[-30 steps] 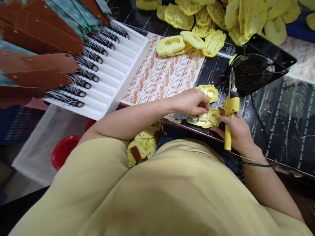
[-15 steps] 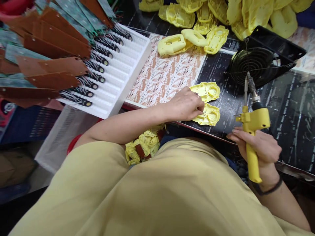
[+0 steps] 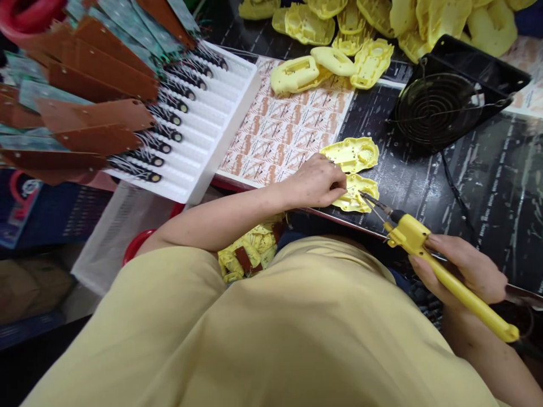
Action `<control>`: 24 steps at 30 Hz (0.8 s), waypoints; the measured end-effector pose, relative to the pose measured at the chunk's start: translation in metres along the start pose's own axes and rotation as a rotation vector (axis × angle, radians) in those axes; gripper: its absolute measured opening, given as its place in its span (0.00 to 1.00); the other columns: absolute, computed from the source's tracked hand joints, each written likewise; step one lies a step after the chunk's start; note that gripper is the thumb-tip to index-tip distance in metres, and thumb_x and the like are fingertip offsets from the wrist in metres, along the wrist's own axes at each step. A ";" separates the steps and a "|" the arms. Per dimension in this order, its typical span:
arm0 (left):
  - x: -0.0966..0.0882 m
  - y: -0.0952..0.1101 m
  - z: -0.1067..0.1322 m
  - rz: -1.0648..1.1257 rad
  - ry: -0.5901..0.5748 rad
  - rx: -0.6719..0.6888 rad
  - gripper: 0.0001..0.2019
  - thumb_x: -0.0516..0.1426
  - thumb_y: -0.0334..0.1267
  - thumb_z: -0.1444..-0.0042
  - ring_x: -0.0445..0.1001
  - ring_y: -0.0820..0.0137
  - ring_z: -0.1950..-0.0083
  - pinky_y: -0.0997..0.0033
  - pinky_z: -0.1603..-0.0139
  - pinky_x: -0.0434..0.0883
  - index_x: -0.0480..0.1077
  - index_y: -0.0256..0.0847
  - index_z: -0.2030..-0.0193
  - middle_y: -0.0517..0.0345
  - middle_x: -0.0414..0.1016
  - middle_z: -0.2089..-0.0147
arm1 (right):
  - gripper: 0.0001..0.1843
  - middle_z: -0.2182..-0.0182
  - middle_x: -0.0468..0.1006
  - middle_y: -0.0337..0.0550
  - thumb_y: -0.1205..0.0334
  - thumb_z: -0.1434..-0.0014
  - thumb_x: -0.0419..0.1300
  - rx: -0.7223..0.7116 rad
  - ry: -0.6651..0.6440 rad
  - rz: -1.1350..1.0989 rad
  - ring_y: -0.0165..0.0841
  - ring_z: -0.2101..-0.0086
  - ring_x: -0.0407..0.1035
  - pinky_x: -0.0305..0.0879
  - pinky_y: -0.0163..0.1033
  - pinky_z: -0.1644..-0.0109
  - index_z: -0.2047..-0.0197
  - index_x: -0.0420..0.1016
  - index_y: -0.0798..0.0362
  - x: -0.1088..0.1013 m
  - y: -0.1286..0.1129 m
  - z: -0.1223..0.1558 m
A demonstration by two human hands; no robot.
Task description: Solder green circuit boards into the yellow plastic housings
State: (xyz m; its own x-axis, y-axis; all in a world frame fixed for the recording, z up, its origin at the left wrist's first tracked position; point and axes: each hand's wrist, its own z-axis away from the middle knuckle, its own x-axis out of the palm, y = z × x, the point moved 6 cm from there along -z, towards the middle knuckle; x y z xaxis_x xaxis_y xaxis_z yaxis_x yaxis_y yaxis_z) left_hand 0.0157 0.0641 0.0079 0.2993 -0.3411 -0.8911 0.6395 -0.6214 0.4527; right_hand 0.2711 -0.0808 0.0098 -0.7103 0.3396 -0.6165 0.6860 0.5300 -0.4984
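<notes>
A yellow soldering gun (image 3: 449, 277) with a solder feed tube is gripped in my right hand (image 3: 477, 263). Its tip reaches down and left to the inside of the nearer yellow plastic shell half (image 3: 360, 198). My left hand (image 3: 316, 181) rests over the left end of that shell, fingers pinched together; what they pinch is too small to make out. Just behind lies a second yellow shell half (image 3: 354, 152), inner side up, its left end close to my left knuckles.
A white foam tray (image 3: 229, 107) at left holds circuit boards (image 3: 106, 73) wired to black parts. A black fan (image 3: 441, 107) stands at back right. More yellow shells (image 3: 305, 25) pile up behind. A bag of yellow parts (image 3: 250, 249) sits below the table edge.
My right hand has swung the soldering gun from upright before the fan down and left, bringing its tip onto the nearer shell. My left hand stays at the shell, almost unmoved.
</notes>
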 end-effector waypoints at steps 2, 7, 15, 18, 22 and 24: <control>0.001 0.001 0.000 -0.006 -0.007 0.009 0.10 0.57 0.36 0.39 0.81 0.63 0.58 0.54 0.37 0.67 0.82 0.43 0.64 0.54 0.87 0.63 | 0.13 0.67 0.85 0.37 0.56 0.40 0.77 -0.150 -0.007 -0.054 0.36 0.73 0.80 0.78 0.38 0.74 0.57 0.80 0.46 0.005 -0.015 -0.007; 0.001 0.002 0.000 -0.007 -0.021 -0.009 0.10 0.57 0.35 0.40 0.81 0.62 0.56 0.52 0.34 0.65 0.82 0.42 0.64 0.52 0.87 0.62 | 0.11 0.69 0.85 0.35 0.62 0.38 0.76 -0.216 -0.058 -0.030 0.34 0.73 0.80 0.76 0.36 0.74 0.60 0.77 0.47 0.009 -0.022 -0.015; 0.003 0.002 -0.002 -0.027 -0.011 0.013 0.10 0.57 0.35 0.40 0.79 0.62 0.58 0.51 0.34 0.66 0.81 0.41 0.65 0.52 0.86 0.61 | 0.12 0.66 0.86 0.35 0.67 0.37 0.74 -0.272 -0.093 -0.014 0.33 0.70 0.81 0.79 0.35 0.69 0.55 0.78 0.47 0.010 -0.029 -0.020; 0.003 0.001 -0.002 -0.024 -0.016 0.007 0.09 0.57 0.35 0.40 0.78 0.63 0.58 0.52 0.34 0.66 0.81 0.42 0.65 0.53 0.86 0.62 | 0.11 0.65 0.86 0.36 0.67 0.36 0.73 -0.260 -0.106 -0.017 0.33 0.69 0.82 0.79 0.35 0.69 0.54 0.78 0.47 0.008 -0.025 -0.018; 0.004 0.001 -0.002 -0.025 -0.029 0.004 0.10 0.57 0.36 0.40 0.78 0.62 0.57 0.52 0.34 0.66 0.81 0.41 0.64 0.53 0.86 0.62 | 0.05 0.66 0.86 0.37 0.65 0.32 0.69 -0.254 -0.141 -0.011 0.32 0.68 0.82 0.80 0.34 0.67 0.55 0.78 0.48 0.011 -0.023 -0.018; 0.004 0.001 -0.002 -0.036 -0.025 0.014 0.10 0.56 0.36 0.39 0.78 0.62 0.57 0.52 0.33 0.66 0.80 0.41 0.64 0.53 0.85 0.62 | 0.07 0.67 0.85 0.37 0.66 0.34 0.71 -0.256 -0.141 -0.010 0.33 0.69 0.82 0.80 0.35 0.68 0.56 0.78 0.48 0.011 -0.024 -0.019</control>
State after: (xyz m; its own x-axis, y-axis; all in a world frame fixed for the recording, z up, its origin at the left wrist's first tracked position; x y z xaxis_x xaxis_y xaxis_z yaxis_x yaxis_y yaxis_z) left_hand 0.0189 0.0636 0.0044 0.2586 -0.3357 -0.9058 0.6395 -0.6433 0.4209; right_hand 0.2436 -0.0754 0.0268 -0.6760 0.2316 -0.6996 0.6041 0.7178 -0.3461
